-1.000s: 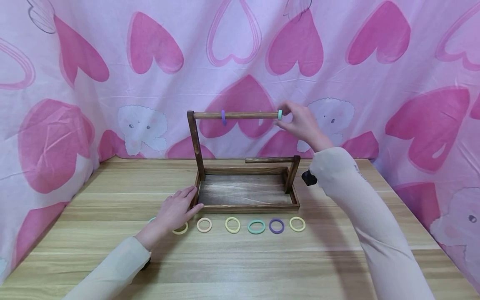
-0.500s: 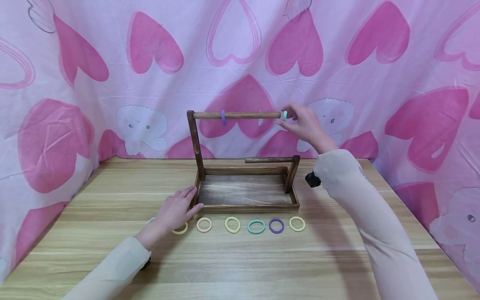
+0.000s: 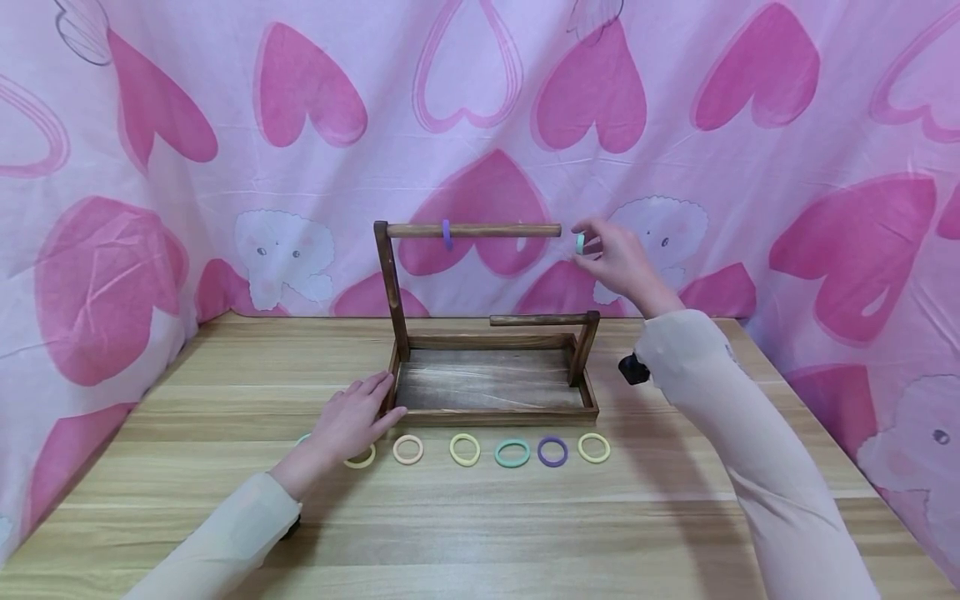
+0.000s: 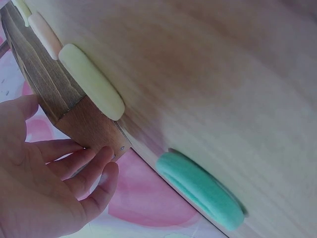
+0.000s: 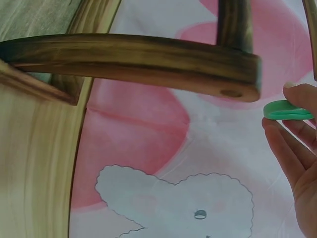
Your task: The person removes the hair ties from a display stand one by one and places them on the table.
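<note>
My right hand (image 3: 618, 258) pinches a mint green hair tie (image 3: 580, 243) between thumb and fingertips, just right of the free end of the upper rod (image 3: 510, 230) and apart from it. In the right wrist view the same green hair tie (image 5: 287, 110) is partly cut off by the frame edge. A purple hair tie (image 3: 447, 234) hangs round that rod, left of its middle. With fingers extended, my left hand (image 3: 348, 421) rests at the left front corner of the dark wooden rack's tray (image 3: 495, 417).
Several hair ties lie in a row before the rack, among them a purple one (image 3: 552, 452), a pink one (image 3: 408, 450) and a green one (image 4: 200, 191). A shorter, lower rod (image 3: 536, 320) juts leftward from the right post. A heart-printed curtain (image 3: 480, 100) hangs behind the table.
The green hair tie was round the upper rod's tip and came off it. My right hand carried it right and slightly down. The left hand stayed put.
</note>
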The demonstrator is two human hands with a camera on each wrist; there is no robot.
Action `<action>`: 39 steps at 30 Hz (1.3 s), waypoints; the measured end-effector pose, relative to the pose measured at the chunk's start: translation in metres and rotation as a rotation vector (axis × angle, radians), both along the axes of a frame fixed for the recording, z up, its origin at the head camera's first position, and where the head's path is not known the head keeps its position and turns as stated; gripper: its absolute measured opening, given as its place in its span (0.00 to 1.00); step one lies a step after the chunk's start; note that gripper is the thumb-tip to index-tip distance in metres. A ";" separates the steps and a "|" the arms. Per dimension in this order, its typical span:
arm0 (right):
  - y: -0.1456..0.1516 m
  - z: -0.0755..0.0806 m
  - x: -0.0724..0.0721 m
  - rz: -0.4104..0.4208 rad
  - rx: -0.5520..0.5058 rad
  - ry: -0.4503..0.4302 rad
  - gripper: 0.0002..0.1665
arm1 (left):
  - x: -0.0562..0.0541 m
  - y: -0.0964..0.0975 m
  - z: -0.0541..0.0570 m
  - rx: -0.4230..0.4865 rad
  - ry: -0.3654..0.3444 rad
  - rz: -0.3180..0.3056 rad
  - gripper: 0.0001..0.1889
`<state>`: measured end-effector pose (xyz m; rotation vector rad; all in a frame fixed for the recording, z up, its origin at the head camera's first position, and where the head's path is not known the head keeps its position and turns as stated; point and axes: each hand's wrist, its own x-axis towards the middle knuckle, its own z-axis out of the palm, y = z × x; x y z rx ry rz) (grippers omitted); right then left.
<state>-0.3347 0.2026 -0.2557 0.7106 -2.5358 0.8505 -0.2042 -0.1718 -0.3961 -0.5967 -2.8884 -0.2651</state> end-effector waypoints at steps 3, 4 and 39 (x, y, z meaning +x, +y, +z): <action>0.002 -0.003 0.001 -0.002 0.003 -0.019 0.21 | 0.000 0.000 0.000 0.000 0.000 0.001 0.31; 0.003 -0.005 0.002 0.002 -0.002 -0.025 0.21 | 0.000 0.000 0.000 0.000 0.001 0.001 0.31; 0.032 -0.036 0.018 0.072 0.052 0.097 0.17 | 0.000 0.000 0.000 0.008 0.005 -0.006 0.30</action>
